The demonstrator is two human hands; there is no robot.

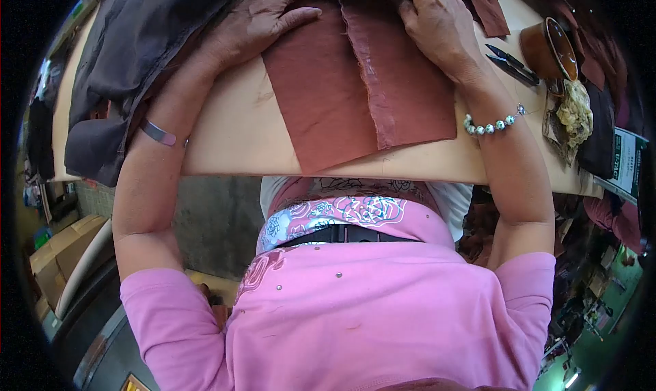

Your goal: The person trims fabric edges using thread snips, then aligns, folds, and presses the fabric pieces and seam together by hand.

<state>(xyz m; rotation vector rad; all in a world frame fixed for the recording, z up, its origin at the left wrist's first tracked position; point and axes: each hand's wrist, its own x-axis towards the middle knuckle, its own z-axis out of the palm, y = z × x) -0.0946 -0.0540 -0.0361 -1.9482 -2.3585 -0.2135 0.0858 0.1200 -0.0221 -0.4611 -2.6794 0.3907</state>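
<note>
A reddish-brown piece of fabric (311, 97) lies on the tan tabletop, with a frayed seam allowance (369, 84) running down its length. On the upper left part of this cloth rests my left hand (277, 15), palm down, thumb stretched out and fingers apart. My right hand (441, 25) is at the upper right of the fabric, its fingers curled toward the seam. The frame's top edge and shadow hide those fingertips, so whatever they pinch does not show. Dark fabric (126, 56) is heaped beside my left forearm.
Right of my right wrist are black thread snips (512, 66), a brown glazed cup (550, 49) and a crumpled yellowish wad (575, 114). More brown cloth (486, 7) lies at the upper right. The table's front edge (239, 176) runs before my waist. Cardboard boxes (68, 251) stand lower left.
</note>
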